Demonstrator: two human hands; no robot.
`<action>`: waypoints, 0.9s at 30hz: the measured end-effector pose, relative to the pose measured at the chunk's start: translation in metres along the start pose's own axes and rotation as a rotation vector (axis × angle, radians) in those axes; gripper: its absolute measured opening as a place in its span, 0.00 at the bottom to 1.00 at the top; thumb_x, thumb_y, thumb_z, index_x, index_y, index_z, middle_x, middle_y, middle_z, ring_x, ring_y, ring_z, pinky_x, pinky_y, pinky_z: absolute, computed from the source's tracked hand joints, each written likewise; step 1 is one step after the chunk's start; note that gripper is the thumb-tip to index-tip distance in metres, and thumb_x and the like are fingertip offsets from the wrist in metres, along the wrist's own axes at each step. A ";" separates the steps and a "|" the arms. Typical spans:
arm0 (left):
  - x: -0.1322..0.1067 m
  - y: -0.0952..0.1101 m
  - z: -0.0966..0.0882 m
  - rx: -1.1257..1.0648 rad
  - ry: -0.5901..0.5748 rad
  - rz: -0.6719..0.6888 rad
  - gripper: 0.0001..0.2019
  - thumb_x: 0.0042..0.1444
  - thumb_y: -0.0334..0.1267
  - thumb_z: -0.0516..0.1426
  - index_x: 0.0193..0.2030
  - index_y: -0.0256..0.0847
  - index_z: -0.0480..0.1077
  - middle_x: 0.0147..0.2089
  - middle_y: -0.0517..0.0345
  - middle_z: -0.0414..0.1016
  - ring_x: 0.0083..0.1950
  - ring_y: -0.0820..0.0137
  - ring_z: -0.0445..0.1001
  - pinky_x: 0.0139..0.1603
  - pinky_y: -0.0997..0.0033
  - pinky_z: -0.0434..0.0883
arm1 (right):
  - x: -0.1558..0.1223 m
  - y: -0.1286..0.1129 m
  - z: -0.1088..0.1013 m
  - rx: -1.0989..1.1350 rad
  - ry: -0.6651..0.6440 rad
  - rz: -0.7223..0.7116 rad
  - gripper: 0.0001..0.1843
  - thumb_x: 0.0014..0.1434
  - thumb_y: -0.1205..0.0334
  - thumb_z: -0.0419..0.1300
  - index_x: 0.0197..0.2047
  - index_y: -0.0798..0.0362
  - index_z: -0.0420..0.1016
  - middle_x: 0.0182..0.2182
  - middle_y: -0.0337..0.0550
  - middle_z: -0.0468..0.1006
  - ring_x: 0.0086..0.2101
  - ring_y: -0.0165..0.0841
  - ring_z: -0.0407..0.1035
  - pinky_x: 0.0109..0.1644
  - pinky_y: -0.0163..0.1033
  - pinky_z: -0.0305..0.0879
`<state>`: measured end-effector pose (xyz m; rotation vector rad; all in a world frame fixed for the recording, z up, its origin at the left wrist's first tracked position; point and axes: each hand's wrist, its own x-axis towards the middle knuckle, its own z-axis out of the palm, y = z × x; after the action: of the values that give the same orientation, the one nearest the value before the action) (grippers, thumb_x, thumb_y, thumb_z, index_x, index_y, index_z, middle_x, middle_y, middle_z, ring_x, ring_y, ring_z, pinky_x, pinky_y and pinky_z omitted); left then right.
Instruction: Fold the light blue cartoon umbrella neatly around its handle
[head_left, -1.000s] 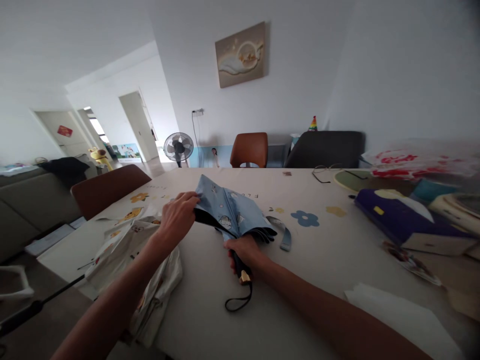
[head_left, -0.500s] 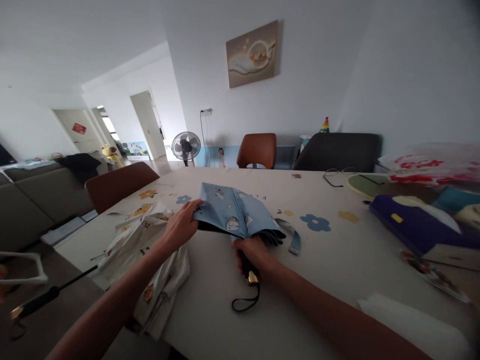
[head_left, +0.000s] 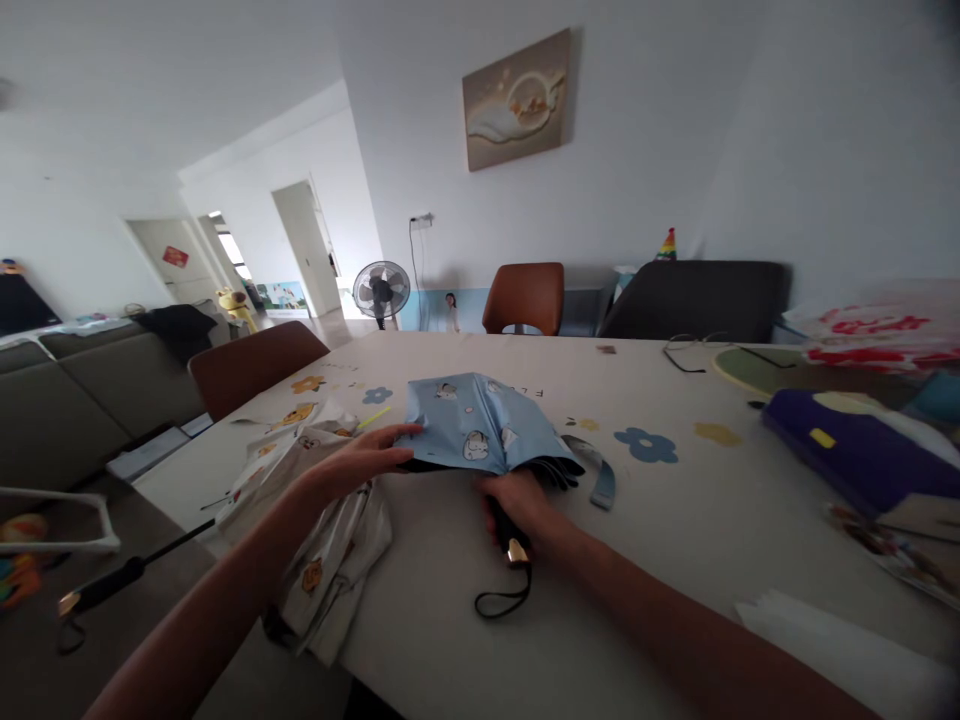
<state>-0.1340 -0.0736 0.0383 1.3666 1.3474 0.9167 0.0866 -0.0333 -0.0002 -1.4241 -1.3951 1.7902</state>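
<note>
A light blue umbrella [head_left: 450, 420] with printed cartoon animals lies folded down but loose, its panels spread above the table. My right hand [head_left: 521, 505] is closed around its black handle, just under the canopy edge. A gold end and a black wrist loop [head_left: 504, 603] hang out below that hand. My left hand [head_left: 375, 452] rests at the canopy's left edge, fingers stretched out and touching the fabric. The umbrella's strap [head_left: 602, 485] sticks out on the right. Under my left forearm lies a second, cream umbrella [head_left: 352, 535] with yellow cartoon prints, its black handle [head_left: 112, 583] jutting left past the table edge.
The white table [head_left: 435, 600] carries printed flowers. On its right are glasses [head_left: 686, 355], a purple box [head_left: 825, 445], a plastic bag [head_left: 885, 325] and white paper [head_left: 825, 640]. Chairs [head_left: 525, 298] stand behind and left; a fan [head_left: 381, 292] stands beyond.
My left hand has loosened from the canopy's left corner, its fingers now straighter on the fabric. The left panel has spread flatter. My right hand keeps its hold; the view has shifted slightly left.
</note>
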 end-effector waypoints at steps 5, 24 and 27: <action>0.025 -0.005 -0.004 -0.362 0.140 -0.035 0.19 0.47 0.45 0.60 0.45 0.37 0.72 0.37 0.55 0.72 0.34 0.75 0.68 0.36 0.75 0.66 | 0.001 0.001 0.001 -0.022 -0.004 -0.025 0.12 0.47 0.69 0.53 0.14 0.56 0.61 0.07 0.39 0.62 0.09 0.28 0.59 0.10 0.32 0.56; 0.097 -0.011 -0.009 -0.386 0.444 -0.047 0.17 0.34 0.37 0.65 0.36 0.38 0.76 0.32 0.55 0.75 0.29 0.73 0.69 0.28 0.75 0.63 | 0.003 0.003 -0.001 0.030 -0.037 0.009 0.10 0.46 0.68 0.52 0.15 0.55 0.61 0.08 0.38 0.63 0.09 0.29 0.59 0.10 0.32 0.55; 0.111 -0.014 -0.006 -0.370 0.591 -0.031 0.15 0.34 0.32 0.63 0.34 0.38 0.76 0.27 0.57 0.74 0.27 0.75 0.67 0.28 0.76 0.63 | 0.002 0.003 -0.001 0.015 -0.034 0.016 0.11 0.47 0.67 0.52 0.16 0.55 0.62 0.08 0.39 0.63 0.09 0.29 0.59 0.10 0.32 0.55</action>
<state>-0.1318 0.0353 0.0131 0.8136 1.5185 1.5391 0.0875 -0.0320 -0.0040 -1.4072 -1.3877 1.8389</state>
